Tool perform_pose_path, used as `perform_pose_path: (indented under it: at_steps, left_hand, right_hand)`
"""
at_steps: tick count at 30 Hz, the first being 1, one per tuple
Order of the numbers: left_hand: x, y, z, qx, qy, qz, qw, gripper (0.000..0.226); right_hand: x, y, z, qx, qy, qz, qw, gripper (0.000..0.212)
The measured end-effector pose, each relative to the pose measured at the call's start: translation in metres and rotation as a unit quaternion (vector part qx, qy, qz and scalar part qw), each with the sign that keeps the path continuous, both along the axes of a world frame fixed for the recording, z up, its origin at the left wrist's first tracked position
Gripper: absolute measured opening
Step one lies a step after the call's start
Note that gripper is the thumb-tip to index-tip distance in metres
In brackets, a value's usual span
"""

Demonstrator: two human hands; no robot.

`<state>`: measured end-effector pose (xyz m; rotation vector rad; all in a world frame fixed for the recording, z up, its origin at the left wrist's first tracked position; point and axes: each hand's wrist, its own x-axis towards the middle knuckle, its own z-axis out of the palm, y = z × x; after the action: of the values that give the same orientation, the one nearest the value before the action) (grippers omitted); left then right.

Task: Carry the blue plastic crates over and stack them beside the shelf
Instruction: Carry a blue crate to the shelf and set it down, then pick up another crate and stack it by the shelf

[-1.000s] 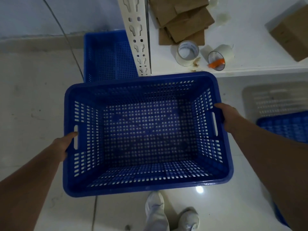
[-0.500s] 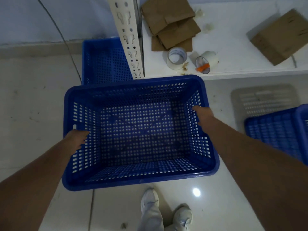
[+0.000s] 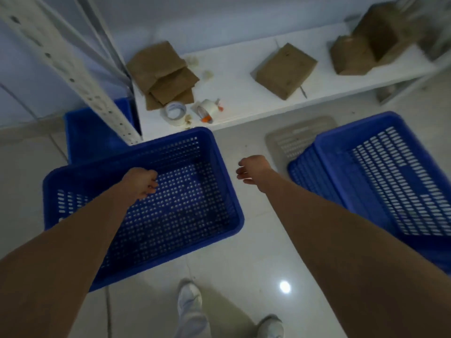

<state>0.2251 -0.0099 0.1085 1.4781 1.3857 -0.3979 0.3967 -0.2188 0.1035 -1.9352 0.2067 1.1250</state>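
Note:
A blue perforated plastic crate stands on the tiled floor in front of the white shelf post. Its far corner touches or nearly touches the post. My left hand hovers over the crate's inside, fingers loosely curled and holding nothing. My right hand hangs over bare floor just right of the crate, also with nothing in it. A second blue crate sits behind the post, against the wall. Another blue crate lies to the right, apparently resting on a further blue one.
The low white shelf board carries flat cardboard pieces, a cardboard box, more boxes and two tape rolls. A grey grille lies on the floor. My white shoes are below.
Both hands have let go of the crate, which now rests on the floor. The view has swung right, so the crates on the right show more fully.

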Motion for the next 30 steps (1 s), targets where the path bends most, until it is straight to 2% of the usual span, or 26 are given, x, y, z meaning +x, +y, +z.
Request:
perform_pose_path:
  at_steps: [4,9,13,16,18,23,25,27,30]
  left_hand:
    - [0.058,-0.077,0.014,0.021,-0.009,-0.086,0.996,0.019]
    - [0.141,-0.183,0.034,0.022,-0.019,-0.192,0.981,0.036]
    - [0.203,-0.268,0.055,0.034,-0.039,-0.275,0.96,0.026]
    - [0.244,-0.333,0.07,0.057,-0.056,-0.323,0.943,0.017]
    - [0.269,-0.376,0.077,0.072,-0.067,-0.353,0.93,0.023]
    - [0.314,-0.458,0.072,0.097,-0.08,-0.42,0.899,0.022]
    - [0.327,-0.478,0.063,0.098,-0.066,-0.455,0.882,0.019]
    - [0.34,-0.488,0.052,0.107,-0.053,-0.483,0.867,0.023]
    - [0.368,-0.49,0.036,0.12,-0.037,-0.508,0.852,0.039]
  right_hand:
    - [0.028,-0.092,0.02,-0.002,0.016,-0.031,0.999,0.011]
    - [0.065,-0.228,0.035,-0.035,0.007,-0.168,0.985,0.015]
    - [0.08,-0.341,0.053,-0.035,0.005,-0.263,0.964,0.027]
    - [0.082,-0.416,0.068,-0.031,0.015,-0.315,0.948,0.029]
    - [0.082,-0.463,0.075,-0.031,0.015,-0.347,0.937,0.022]
    - [0.076,-0.554,0.068,-0.052,0.017,-0.401,0.915,0.036]
    - [0.071,-0.578,0.06,-0.061,0.011,-0.424,0.904,0.027]
    - [0.068,-0.593,0.052,-0.064,0.017,-0.452,0.889,0.007]
    - [0.071,-0.609,0.035,-0.053,0.029,-0.475,0.878,0.006]
